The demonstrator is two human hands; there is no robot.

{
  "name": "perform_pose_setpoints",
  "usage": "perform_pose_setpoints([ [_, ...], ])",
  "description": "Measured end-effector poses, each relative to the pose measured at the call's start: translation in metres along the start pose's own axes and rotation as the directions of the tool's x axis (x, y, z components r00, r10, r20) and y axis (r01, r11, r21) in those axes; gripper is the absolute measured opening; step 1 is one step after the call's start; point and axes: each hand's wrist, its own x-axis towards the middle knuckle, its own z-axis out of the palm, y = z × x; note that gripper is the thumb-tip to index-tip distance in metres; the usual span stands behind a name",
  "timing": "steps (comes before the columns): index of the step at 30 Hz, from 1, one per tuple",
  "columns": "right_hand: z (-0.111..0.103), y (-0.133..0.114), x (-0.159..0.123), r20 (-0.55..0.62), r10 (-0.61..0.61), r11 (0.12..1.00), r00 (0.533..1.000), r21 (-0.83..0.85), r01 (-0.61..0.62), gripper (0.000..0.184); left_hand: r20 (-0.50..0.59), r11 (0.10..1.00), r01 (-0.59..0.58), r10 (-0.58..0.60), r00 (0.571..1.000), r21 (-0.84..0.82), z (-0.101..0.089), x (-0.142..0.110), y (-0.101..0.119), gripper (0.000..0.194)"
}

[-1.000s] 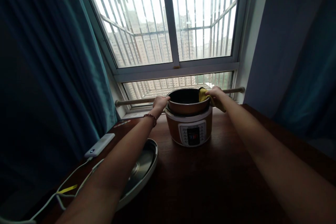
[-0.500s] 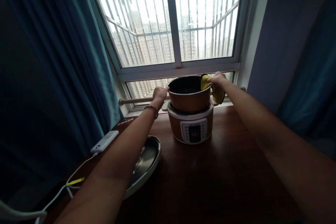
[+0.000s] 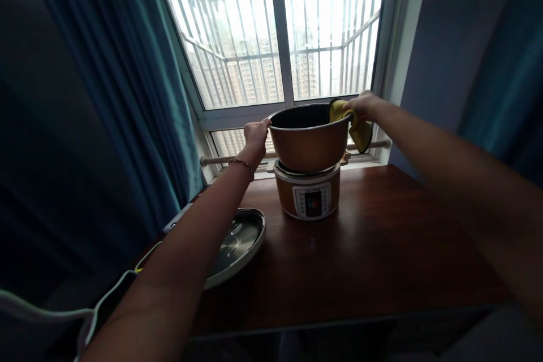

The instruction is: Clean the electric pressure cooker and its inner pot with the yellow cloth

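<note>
A brown inner pot (image 3: 309, 144) hangs almost clear of the orange and white cooker base (image 3: 309, 195) on the dark wooden table (image 3: 382, 249). My left hand (image 3: 256, 134) is closed on the pot's left rim. My right hand (image 3: 365, 107) is closed on the right rim through a yellow cloth (image 3: 361, 127), which drapes over the edge. The inside of the pot looks dark.
A shiny metal lid (image 3: 235, 243) lies upturned at the table's left. A white cable (image 3: 102, 305) trails off the left corner. Teal curtains (image 3: 139, 96) flank a barred window (image 3: 280, 34) with a wooden rail (image 3: 220, 159) along the sill.
Both hands have raised the inner pot steadily out of the cooker base, from seated in it to nearly above it. The view has pulled back.
</note>
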Motion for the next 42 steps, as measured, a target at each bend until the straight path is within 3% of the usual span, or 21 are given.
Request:
perform_pose_setpoints([
  [3, -0.012, -0.006, -0.037, 0.056, 0.151, 0.987, 0.987, 0.04, -0.153, 0.019, -0.008, 0.996, 0.054, -0.055, 0.998, -0.077, -0.014, -0.017, 0.017, 0.021],
  [8, -0.024, 0.009, -0.094, 0.066, 0.151, 0.962, 0.986, 0.221, -0.162, 0.021, 0.019, 0.979, 0.121, -0.119, 0.993, -0.165, -0.045, -0.054, 0.037, 0.018],
  [13, -0.028, 0.041, -0.13, 0.146, 0.158, 0.902, 0.977, 0.382, -0.203, 0.007, 0.11, 0.953, 0.123, -0.096, 0.989, -0.278, -0.074, -0.108, 0.041, 0.023],
  [16, -0.022, 0.063, -0.153, 0.191, 0.183, 0.869, 0.965, 0.428, -0.249, 0.004, 0.099, 0.945, 0.12, -0.094, 0.991, -0.305, -0.086, -0.142, 0.025, 0.027],
  [22, 0.006, 0.112, -0.195, 0.275, 0.216, 0.821, 0.937, 0.469, -0.327, 0.007, 0.138, 0.919, 0.198, -0.16, 0.978, -0.341, -0.093, -0.193, -0.029, 0.03],
  [28, 0.024, 0.155, -0.209, 0.296, 0.218, 0.833, 0.93, 0.44, -0.335, 0.015, 0.146, 0.952, 0.244, -0.219, 0.965, -0.183, -0.095, -0.232, -0.068, 0.038],
  [35, 0.041, 0.188, -0.217, 0.349, 0.23, 0.873, 0.908, 0.338, -0.352, 0.018, 0.176, 0.954, 0.291, -0.276, 0.945, -0.067, -0.094, -0.259, -0.112, 0.04],
  [42, 0.051, 0.205, -0.216, 0.368, 0.219, 0.892, 0.904, 0.3, -0.338, 0.018, 0.193, 0.936, 0.35, -0.337, 0.922, -0.037, -0.09, -0.269, -0.123, 0.042],
])
